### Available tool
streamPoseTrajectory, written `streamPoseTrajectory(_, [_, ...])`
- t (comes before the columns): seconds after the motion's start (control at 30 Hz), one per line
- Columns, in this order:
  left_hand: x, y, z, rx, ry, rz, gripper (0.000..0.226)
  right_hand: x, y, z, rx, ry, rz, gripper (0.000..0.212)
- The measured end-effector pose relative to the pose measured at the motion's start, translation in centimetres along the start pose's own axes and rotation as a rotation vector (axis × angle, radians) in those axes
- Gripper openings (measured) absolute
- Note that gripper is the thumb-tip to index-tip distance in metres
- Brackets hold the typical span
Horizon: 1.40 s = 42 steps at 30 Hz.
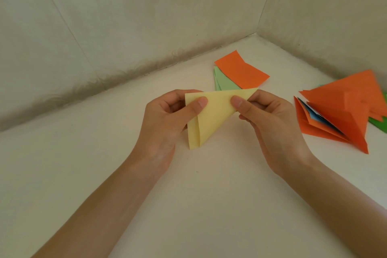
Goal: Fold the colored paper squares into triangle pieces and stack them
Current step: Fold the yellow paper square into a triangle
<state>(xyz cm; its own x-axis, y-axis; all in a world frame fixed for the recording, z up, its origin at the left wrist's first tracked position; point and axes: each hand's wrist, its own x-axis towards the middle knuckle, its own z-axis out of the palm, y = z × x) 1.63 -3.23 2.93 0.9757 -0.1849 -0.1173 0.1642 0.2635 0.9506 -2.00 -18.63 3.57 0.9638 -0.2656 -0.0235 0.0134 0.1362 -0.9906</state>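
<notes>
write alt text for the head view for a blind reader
A left hand and right hand pinch a folded yellow triangle over a pale surface. Behind lies an orange sheet on green paper; at right, a stack of folded orange pieces.

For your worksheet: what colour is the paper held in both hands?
Pale yellow folded paper, head view.

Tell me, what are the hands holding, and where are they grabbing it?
One yellow folded paper triangle. The left hand pinches its top left corner, and the right hand pinches its top right tip.
</notes>
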Motion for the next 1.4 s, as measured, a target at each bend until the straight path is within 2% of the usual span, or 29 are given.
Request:
streamPoseTrajectory(0.27, [0.0, 0.0, 0.0, 0.006, 0.003, 0.002, 0.008, 0.0, 0.3, 0.0, -0.018, 0.018, -0.016, 0.008])
streamPoseTrajectory(0.53, [0.1, -0.1, -0.1, 0.000, 0.033, -0.012, 0.009, 0.0, 0.5, 0.1, -0.055, 0.021, -0.034, 0.011])
streamPoseTrajectory(0.67, [0.2, -0.5, 0.0, 0.165, 0.091, 0.043, 0.014, 0.2, 1.0, -0.2, -0.056, 0.068, -0.011, 0.033])
streamPoseTrajectory(0.8, [0.4, -1.0, -0.4, 0.343, 0.100, 0.089, 0.014, 0.3, 1.2, -0.3, -0.070, 0.047, -0.012, 0.033])
streamPoseTrajectory(0.9, [0.6, -0.6, -0.9, 0.632, -0.025, 0.207, 0.013, 0.3, 1.1, -0.4, -0.154, -0.014, -0.045, 0.033])
streamPoseTrajectory(0.97, [0.3, -0.2, -0.8, 0.731, -0.164, 0.210, 0.023, 0.2, 1.1, -0.3, -0.192, -0.068, -0.054, 0.030])
streamPoseTrajectory(1.1, [0.0, -0.4, -0.3, 0.710, -0.334, 0.208, 0.024, -0.2, 0.9, 0.1, -0.223, -0.096, -0.071, 0.034])
streamPoseTrajectory(1.27, [-0.2, -0.4, -0.2, 0.580, -0.387, 0.160, 0.024, -0.5, 0.6, 0.6, -0.310, -0.035, -0.143, 0.038])
streamPoseTrajectory(1.4, [-0.2, -0.6, -0.1, 0.541, -0.365, 0.159, 0.021, -0.5, 0.7, 0.8, -0.333, -0.086, -0.118, 0.037])
